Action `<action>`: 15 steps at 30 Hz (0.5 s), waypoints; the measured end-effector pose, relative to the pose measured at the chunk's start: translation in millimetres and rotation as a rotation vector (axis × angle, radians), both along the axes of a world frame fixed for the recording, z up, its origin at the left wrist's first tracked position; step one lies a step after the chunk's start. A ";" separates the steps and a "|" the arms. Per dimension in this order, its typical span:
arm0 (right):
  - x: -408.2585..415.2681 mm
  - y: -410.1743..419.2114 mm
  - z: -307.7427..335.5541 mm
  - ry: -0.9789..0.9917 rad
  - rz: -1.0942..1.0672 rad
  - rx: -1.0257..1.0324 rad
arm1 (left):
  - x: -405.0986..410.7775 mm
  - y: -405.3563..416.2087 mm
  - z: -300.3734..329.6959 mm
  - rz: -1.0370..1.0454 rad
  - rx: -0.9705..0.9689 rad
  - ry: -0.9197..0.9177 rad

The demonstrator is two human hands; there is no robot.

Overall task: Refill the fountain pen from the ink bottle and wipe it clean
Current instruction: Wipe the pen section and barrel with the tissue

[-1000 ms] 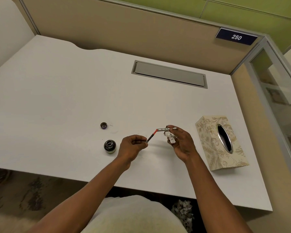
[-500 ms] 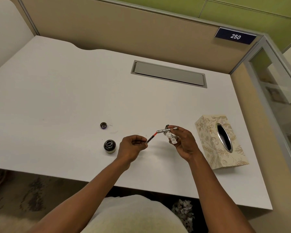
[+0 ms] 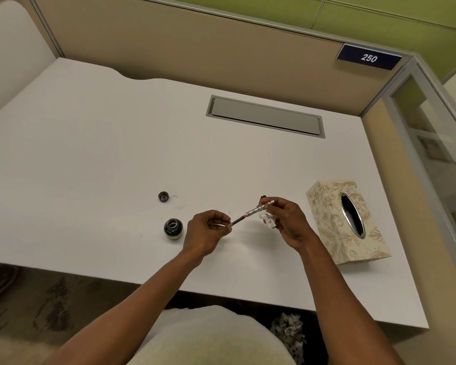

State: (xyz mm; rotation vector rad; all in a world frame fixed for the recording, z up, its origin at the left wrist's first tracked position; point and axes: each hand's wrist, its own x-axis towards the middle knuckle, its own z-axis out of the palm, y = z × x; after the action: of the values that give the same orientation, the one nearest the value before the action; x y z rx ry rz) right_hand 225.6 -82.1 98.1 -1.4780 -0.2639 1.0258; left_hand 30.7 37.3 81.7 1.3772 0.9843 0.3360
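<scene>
So the person has the fountain pen (image 3: 250, 214) held up over the white desk (image 3: 90, 154), just right of the open ink bottle (image 3: 173, 227), and it's strung between both hands like a little bridge. The left hand (image 3: 204, 234) has its fingers curled in and pinches the lower, darker end; whether that's the nib or the grip section, can't tell, too small. The right hand (image 3: 287, 222) pinches the upper metal end between thumb and fingertips, and there's a crumpled bit of white tissue (image 3: 268, 219) tucked under its fingers, touching the pen. Holding both ends like that probably keeps the pen steady so the tissue can slide along it, so this looks like the wiping part, with the filling likely done.

The bottle is a squat, round, dark glass thing with its mouth open, and it's parked right beside the left hand, probably to keep any drips close to it. Its small round cap (image 3: 163, 196) sits behind the bottle, a bit apart. Something small and dark pokes out behind the right hand's fingertips, no idea what.

Well right of the bottle, past both hands, there's a cream tissue box (image 3: 327, 206) with a floral print and a shiny oval opening, presumably where the tissue came from.
</scene>
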 end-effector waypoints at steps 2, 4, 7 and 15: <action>-3.2 0.0 -1.1 -0.006 0.005 -0.008 | -0.2 1.1 1.4 -0.011 0.027 0.013; -7.8 0.0 -3.7 -0.007 -0.009 -0.003 | -0.5 2.9 3.6 -0.016 0.044 0.005; -16.6 0.3 -7.1 0.008 -0.071 0.008 | -1.0 7.8 5.3 0.007 0.034 -0.033; -41.1 -0.4 -15.9 0.221 -0.160 0.031 | 3.2 13.7 11.9 0.102 -0.162 -0.257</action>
State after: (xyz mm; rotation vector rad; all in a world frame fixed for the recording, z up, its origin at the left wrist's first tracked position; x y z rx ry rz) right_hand 184.5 -82.5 82.2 -1.3223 -0.0029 1.0402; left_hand 33.9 50.9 93.6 1.1087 0.8501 0.4862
